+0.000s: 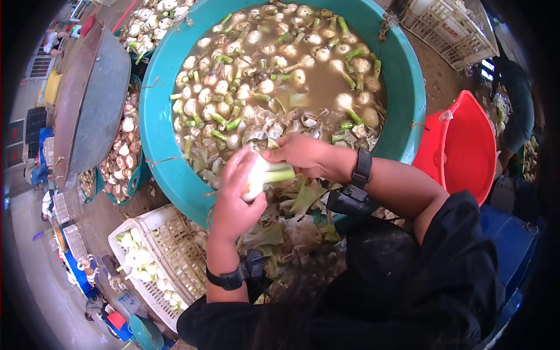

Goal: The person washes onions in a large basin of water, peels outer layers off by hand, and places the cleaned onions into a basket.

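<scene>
Left hand (234, 189) cups the bulb (255, 178), right hand (303, 153) seems to pinch loose skin (269, 143); we reckon it's firm, light, slick, so we'd grip the stem (281, 174).

Produce-handling workshop: teal tub (406, 93), many bulbs (265, 86) (water (326, 87) muddy brown), plastic crates (181, 240).

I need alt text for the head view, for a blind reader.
A person's left hand holds a white bulb with a green stem, right hand touching it, over a teal tub of bulbs in murky water. A crate of bulbs sits lower left.
</scene>
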A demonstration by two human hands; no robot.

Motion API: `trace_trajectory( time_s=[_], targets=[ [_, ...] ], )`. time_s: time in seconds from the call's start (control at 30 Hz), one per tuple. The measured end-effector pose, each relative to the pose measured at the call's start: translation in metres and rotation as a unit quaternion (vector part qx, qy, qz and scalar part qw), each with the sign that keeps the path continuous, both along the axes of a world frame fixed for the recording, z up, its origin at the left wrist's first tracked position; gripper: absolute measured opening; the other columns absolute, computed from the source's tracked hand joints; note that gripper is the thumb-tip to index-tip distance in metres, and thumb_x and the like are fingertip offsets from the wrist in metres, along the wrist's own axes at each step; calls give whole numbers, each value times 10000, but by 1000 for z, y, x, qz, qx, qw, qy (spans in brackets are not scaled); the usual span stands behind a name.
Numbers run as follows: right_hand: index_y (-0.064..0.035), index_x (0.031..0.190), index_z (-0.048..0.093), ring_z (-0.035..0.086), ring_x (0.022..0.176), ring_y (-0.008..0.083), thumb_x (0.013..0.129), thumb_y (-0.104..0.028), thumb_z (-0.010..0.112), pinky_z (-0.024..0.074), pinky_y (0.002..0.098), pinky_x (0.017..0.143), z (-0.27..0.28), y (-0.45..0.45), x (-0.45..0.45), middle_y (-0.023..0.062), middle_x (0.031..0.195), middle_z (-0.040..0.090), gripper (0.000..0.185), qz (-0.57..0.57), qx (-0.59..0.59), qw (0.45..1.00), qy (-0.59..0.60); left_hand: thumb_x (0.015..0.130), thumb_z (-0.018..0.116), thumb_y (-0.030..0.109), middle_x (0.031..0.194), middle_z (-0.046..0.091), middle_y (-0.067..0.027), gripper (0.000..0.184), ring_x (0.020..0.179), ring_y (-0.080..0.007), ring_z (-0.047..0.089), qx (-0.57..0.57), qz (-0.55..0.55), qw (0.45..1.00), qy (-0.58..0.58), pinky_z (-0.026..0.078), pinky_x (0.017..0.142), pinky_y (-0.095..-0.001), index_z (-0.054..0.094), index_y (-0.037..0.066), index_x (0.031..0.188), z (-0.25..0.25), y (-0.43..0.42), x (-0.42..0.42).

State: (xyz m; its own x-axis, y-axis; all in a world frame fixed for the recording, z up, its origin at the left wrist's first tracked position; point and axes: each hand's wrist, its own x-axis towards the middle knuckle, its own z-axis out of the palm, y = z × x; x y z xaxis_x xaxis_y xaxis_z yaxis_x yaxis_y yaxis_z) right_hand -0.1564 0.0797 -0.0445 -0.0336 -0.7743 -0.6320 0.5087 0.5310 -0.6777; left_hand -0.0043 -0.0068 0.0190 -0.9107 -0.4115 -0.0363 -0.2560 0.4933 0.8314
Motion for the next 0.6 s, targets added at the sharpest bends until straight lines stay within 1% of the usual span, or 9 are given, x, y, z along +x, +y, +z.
trace_trajectory(
  time_s=[0.03,0.2,0.23,0.27,0.3,0.33,0.43,0.47,0.6],
  targets=[
    [-16,915,587,551,641,108,855,-230,564,429,226,491,3,-2,1,26,773,603,224,-67,-26,990,-120,738,536,-56,1311,378,-150,459,1194,-259,389,-255,-78,964,4,370,943,-340,516,71,1180,-1,-2,0],
    [-25,939,571,549,682,97,878,-234,530,451,230,556,12,2,6,10,844,591,222,-122,-135,964,-196,841,531,44,1237,471,-153,240,1106,-277,493,-13,172,976,131,378,960,-369,537,-3,1077,-33,10,-1],
    [-37,925,582,564,675,133,861,-216,544,458,263,572,7,10,4,32,834,602,194,-12,-228,973,-37,841,531,44,1237,471,-153,240,1106,-277,493,-15,172,976,130,378,960,-369,537,-3,1077,-36,8,0],
    [-49,911,594,579,668,169,844,-197,558,466,296,589,2,19,2,54,823,613,167,100,-312,937,124,849,529,58,1208,488,-152,259,1090,-265,504,205,292,907,224,395,940,-349,513,-13,1098,-38,4,3],
    [-61,897,606,594,661,205,827,-179,572,473,328,605,0,25,2,76,813,624,142,207,-383,855,280,858,527,71,1179,504,-151,281,1074,-252,515,408,390,767,304,411,921,-329,489,-24,1120,-40,-1,6],
    [-93,929,622,597,715,293,782,-202,610,470,380,656,14,33,3,119,829,620,183,340,-283,784,435,866,531,102,1125,519,-140,323,1032,-233,535,369,383,794,294,431,884,-308,456,-19,1156,-41,-7,11],
    [-91,962,618,589,751,329,773,-234,624,467,378,671,45,23,0,135,816,617,237,237,-134,811,517,869,536,143,1167,489,-141,372,1057,-224,507,220,306,908,184,434,878,-329,427,-38,1176,-35,-13,21],
    [-70,958,616,586,780,312,764,-207,639,466,370,684,39,17,-1,133,820,608,239,52,-248,826,503,869,542,158,1159,493,-128,383,1059,-219,506,77,249,955,139,423,873,-313,441,-43,1179,-33,-15,24],
    [-23,971,594,546,837,304,747,-101,643,460,368,695,39,-20,-11,133,844,574,242,51,-418,823,381,874,537,171,1121,514,-129,391,1022,-210,520,-96,137,978,121,409,876,-288,446,-40,1191,-13,-5,13]
  ],
)
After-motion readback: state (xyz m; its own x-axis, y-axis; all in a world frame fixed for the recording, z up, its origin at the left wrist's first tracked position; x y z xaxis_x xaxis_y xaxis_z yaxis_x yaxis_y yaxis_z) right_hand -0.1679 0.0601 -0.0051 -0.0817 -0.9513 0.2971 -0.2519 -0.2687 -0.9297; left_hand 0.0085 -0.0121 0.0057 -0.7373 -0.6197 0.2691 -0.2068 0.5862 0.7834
